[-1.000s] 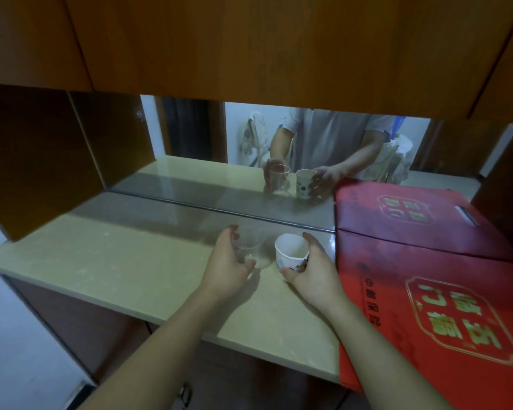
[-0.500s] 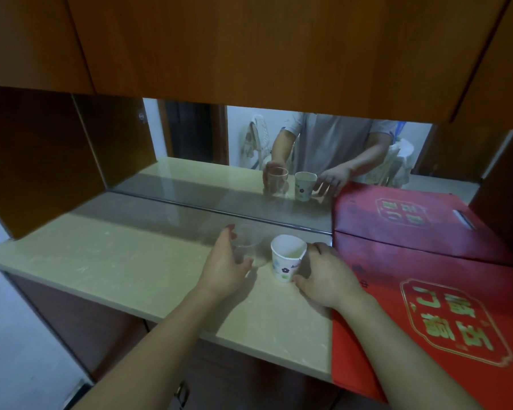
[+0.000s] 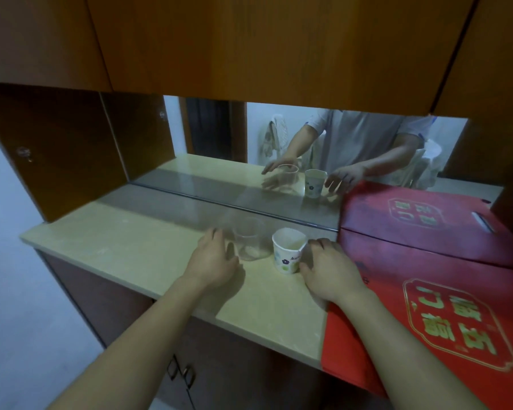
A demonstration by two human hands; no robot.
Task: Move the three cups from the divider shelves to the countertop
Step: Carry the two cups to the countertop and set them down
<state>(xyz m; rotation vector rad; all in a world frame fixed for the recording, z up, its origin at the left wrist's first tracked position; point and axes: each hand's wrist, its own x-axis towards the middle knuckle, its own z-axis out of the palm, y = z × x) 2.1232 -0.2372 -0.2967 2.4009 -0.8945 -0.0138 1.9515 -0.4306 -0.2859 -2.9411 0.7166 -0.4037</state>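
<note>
Two cups stand upright on the counter [image 3: 137, 250], a clear plastic cup [image 3: 249, 239] and just beside it a flowered paper cup [image 3: 288, 254] with a dented rim. The left hand [image 3: 212, 263] sits open beside the clear one, the right hand [image 3: 329, 272] open next to the paper one, neither gripping. Looks like the set-down step for this pair. No third cup in sight, so the next move likely means reaching to the shelves for it.

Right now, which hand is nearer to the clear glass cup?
Left. The left hand lies just left of the clear glass cup, fingers beside it. The right hand is beyond the paper cup.
</note>
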